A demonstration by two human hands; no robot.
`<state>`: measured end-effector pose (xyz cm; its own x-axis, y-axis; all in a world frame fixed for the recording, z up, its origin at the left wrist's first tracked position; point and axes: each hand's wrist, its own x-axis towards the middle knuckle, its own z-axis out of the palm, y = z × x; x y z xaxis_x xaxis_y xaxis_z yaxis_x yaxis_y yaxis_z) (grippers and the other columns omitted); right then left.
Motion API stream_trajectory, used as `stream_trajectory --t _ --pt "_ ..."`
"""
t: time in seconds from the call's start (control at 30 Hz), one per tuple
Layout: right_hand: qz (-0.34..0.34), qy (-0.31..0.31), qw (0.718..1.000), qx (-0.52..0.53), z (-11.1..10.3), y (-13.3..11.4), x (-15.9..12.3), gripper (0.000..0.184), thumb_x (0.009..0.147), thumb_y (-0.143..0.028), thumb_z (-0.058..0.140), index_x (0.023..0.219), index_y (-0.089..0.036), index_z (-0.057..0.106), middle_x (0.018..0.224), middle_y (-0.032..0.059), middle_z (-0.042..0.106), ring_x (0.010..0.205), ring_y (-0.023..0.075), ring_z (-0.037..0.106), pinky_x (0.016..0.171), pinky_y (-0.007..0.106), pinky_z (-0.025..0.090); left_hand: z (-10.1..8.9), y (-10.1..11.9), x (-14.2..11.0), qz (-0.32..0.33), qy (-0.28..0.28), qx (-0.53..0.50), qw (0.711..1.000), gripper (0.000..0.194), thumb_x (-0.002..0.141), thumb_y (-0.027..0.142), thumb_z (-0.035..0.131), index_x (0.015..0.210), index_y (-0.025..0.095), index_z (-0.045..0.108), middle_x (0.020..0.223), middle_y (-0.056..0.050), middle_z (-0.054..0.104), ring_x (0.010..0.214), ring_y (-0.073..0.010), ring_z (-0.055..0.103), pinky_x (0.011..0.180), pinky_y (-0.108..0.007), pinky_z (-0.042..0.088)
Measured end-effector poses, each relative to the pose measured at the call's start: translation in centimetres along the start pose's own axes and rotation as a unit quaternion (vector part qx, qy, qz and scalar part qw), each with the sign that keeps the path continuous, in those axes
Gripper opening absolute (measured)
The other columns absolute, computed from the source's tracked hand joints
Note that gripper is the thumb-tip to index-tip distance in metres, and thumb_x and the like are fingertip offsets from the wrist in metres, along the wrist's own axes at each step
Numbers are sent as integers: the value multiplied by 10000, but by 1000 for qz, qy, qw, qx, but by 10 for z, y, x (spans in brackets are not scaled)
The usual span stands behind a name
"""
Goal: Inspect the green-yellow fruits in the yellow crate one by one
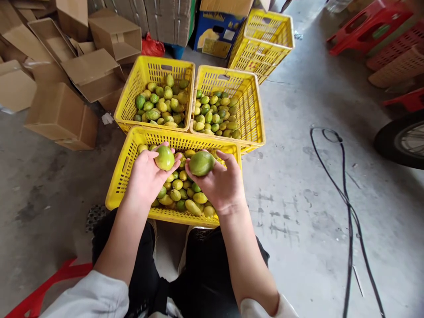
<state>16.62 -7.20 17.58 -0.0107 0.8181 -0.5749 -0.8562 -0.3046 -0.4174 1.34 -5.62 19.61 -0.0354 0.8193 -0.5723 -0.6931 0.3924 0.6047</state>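
Observation:
A yellow-green lemon [164, 158] rests in my left hand [147, 174], palm up with the fingers curled under it. My right hand [225, 183] cups a larger, darker green lemon [202, 163], thumb raised to its right. Both hands are over the near yellow crate [114, 190], which contains many green and yellow lemons [175, 195]. Beyond it stand two more yellow crates, the back left crate [132, 88] and the back right crate [248, 108], each with lemons inside. My forearms hide part of the near crate.
Cardboard boxes [59, 110] are piled at the left. Another yellow crate [265, 39] and a blue carton [215, 33] stand at the back. A black cable [347, 203] lies on the floor at right, near a wheel [404, 139] and red stools [371, 24].

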Motion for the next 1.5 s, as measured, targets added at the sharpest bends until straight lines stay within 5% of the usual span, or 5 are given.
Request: stream_trajectory --t 0.33,0.63,0.87,1.27,1.5 --pt "3 28 999 -25 -3 1 7 249 860 -265 865 1008 -247 666 947 -20 742 804 161 706 650 223 641 -2 -6 -5 12 -65 73 995 357 722 144 934 1004 184 718 867 33 669 789 -104 674 741 -205 544" --pt "20 43 999 25 -5 -3 6 245 910 -404 814 995 -241 652 948 49 731 887 212 762 586 220 647 4 3 -8 -54 -22 -11 998 184 868 125 789 911 181 619 886 -18 675 724 -104 663 515 -147 416" --pt "3 -5 999 32 -14 1 13 243 917 -355 614 1113 -218 655 1057 118 774 1109 305 779 976 499 708 0 2 -3 -3 33 -86 996 268 907 160 575 1150 173 687 973 -91 723 972 -235 764 869 -335 677" --pt "-4 12 1000 21 5 -5 -3 149 975 -317 770 997 -241 643 913 7 733 867 165 773 832 255 715 10 -8 -13 1 -36 44 998 258 832 99 806 1031 231 709 945 27 693 797 -101 693 755 -187 606" --pt "1 -40 999 -2 -3 -6 -9 240 904 -356 626 1087 -207 667 1067 120 792 1166 316 788 1050 554 687 10 -6 -8 -20 7 20 1000 179 889 226 763 1041 200 673 907 -12 699 799 -140 729 801 -243 633"
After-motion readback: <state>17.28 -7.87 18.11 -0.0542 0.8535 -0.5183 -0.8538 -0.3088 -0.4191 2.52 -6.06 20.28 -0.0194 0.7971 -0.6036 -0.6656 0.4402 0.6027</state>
